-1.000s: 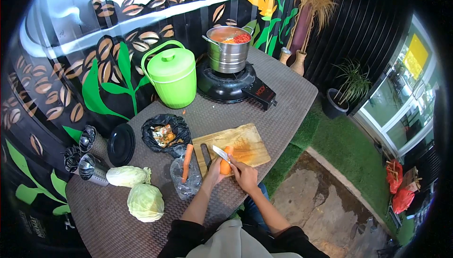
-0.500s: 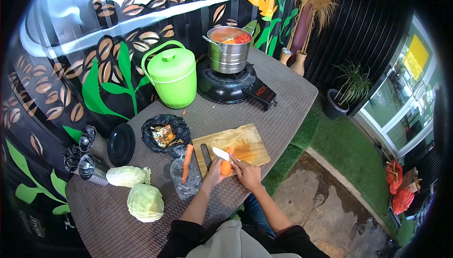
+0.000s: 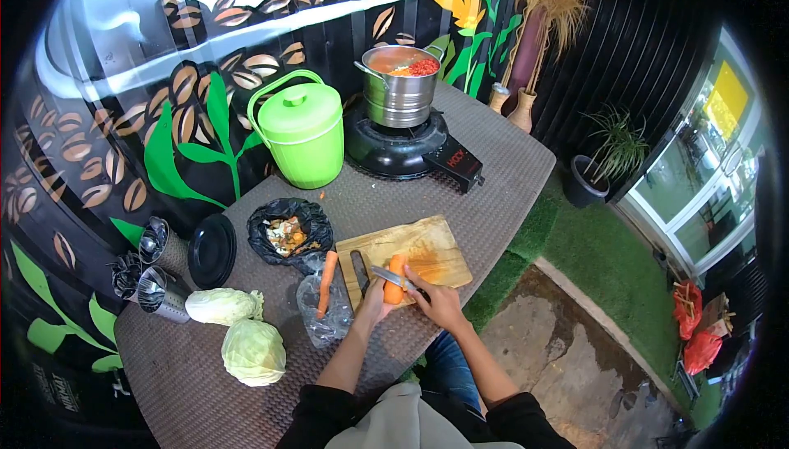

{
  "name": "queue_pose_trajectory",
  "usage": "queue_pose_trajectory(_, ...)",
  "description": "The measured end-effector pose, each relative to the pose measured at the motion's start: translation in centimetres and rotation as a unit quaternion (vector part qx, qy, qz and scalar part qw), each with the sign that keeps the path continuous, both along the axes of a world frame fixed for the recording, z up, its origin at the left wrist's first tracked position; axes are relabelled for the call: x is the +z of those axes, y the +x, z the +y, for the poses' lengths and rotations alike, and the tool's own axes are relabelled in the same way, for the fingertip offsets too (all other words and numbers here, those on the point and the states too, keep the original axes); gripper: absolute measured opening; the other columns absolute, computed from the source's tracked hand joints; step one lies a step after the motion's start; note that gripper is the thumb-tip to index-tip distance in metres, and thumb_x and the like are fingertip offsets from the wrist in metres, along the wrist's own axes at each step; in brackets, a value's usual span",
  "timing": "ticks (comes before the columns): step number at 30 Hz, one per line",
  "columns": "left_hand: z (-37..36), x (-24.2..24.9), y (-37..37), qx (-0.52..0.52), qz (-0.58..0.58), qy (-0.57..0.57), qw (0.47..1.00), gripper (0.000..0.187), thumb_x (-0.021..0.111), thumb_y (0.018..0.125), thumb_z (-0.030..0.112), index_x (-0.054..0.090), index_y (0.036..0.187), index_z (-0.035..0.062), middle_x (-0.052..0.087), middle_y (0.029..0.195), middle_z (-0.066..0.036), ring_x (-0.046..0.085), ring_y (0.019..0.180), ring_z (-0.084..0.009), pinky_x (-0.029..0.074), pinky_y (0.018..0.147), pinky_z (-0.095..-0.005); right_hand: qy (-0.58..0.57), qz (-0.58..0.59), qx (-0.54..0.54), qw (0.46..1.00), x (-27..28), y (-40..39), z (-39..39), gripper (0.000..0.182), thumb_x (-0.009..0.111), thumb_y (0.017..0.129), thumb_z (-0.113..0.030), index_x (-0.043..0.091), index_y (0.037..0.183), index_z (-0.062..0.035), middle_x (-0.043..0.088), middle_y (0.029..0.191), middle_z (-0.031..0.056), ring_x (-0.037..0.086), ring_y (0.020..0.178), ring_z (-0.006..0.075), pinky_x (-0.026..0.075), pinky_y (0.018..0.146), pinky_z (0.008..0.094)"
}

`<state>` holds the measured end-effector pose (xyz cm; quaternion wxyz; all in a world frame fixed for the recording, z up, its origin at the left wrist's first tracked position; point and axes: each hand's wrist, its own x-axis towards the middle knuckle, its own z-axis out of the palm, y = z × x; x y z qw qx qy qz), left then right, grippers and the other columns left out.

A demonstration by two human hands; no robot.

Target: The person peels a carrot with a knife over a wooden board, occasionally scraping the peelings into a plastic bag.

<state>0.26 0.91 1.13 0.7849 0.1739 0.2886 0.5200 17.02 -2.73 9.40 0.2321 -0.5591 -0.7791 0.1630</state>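
Note:
My left hand (image 3: 376, 301) grips an orange carrot (image 3: 394, 283) over the near edge of the wooden cutting board (image 3: 436, 244). Fingers of my right hand (image 3: 438, 303) are wrapped round the handle of a knife (image 3: 388, 276), whose blade lies across the carrot. Orange stains mark the board's surface. A second, longer carrot (image 3: 327, 280) rests on a clear plastic bag (image 3: 325, 317) to the left of the board. Behind that bag stands a black plastic bag (image 3: 325, 223) with peelings and scraps inside.
A round cabbage (image 3: 253, 353) and a napa cabbage (image 3: 220, 307) lie at the left, near metal cutlery holders (image 3: 164, 294) and black plates (image 3: 211, 250). Farther back are a green lidded bucket (image 3: 300, 133) and a steel pot (image 3: 399, 96) with red food on a black stove (image 3: 394, 149).
The knife has turned in my right hand, its blade now flatter across the carrot with its broad face less visible. My right hand has shifted slightly rightward. My left hand keeps its hold.

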Motion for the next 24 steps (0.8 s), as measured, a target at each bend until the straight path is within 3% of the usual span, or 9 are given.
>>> queue_pose_trajectory(3,0.1,-0.4,-0.1,-0.012,0.013,-0.03,0.999,0.039,0.042,0.101,0.035,0.046,0.13,0.009,0.056,0.114,-0.01,0.058,0.099,-0.0211,0.051,0.079,-0.04,0.071,0.014,0.026,0.997,0.4,0.0,-0.1,0.05,0.058,0.09,-0.037,0.046,0.139,-0.0329,0.066,0.079,0.0155,0.065,0.067,0.0315,0.051,0.063,0.0398)
queue_pose_trajectory(8,0.6,-1.7,-0.2,-0.024,0.016,0.011,1.0,0.034,0.046,0.1,0.032,0.05,0.124,0.0075,0.059,0.108,-0.008,0.061,0.092,-0.019,0.053,0.075,-0.036,-0.03,-0.083,0.031,0.996,2.2,0.4,0.6,0.049,0.052,0.092,-0.043,0.044,0.139,-0.0345,0.064,0.067,0.0147,0.063,0.062,0.0315,0.049,0.06,0.0412)
queue_pose_trajectory(14,0.3,-1.0,-0.2,-0.021,0.036,-0.006,0.999,0.032,0.045,0.101,0.031,0.049,0.123,0.0087,0.057,0.104,-0.007,0.06,0.089,-0.0194,0.054,0.07,-0.0359,-0.024,-0.063,0.079,0.995,1.7,1.3,1.3,0.044,0.054,0.091,-0.039,0.05,0.135,-0.0339,0.06,0.061,0.0136,0.061,0.058,0.0308,0.048,0.058,0.0395)
queue_pose_trajectory(17,0.0,0.3,-0.1,-0.012,0.031,-0.001,0.999,0.03,0.045,0.101,0.029,0.049,0.123,0.0093,0.056,0.106,-0.008,0.06,0.088,-0.0197,0.054,0.069,-0.0362,0.054,-0.02,0.086,0.995,-1.1,1.2,1.7,0.043,0.054,0.092,-0.037,0.051,0.135,-0.0337,0.06,0.062,0.0134,0.061,0.059,0.0304,0.047,0.057,0.0393)
queue_pose_trajectory(24,0.1,-0.6,-0.2,-0.021,0.031,-0.001,0.999,0.028,0.045,0.101,0.027,0.048,0.122,0.0093,0.055,0.107,-0.008,0.059,0.088,-0.0198,0.054,0.066,-0.0376,0.0,-0.052,0.059,0.997,1.1,0.2,0.9,0.042,0.053,0.093,-0.034,0.051,0.135,-0.0331,0.065,0.072,0.0095,0.062,0.063,0.028,0.047,0.056,0.0376)
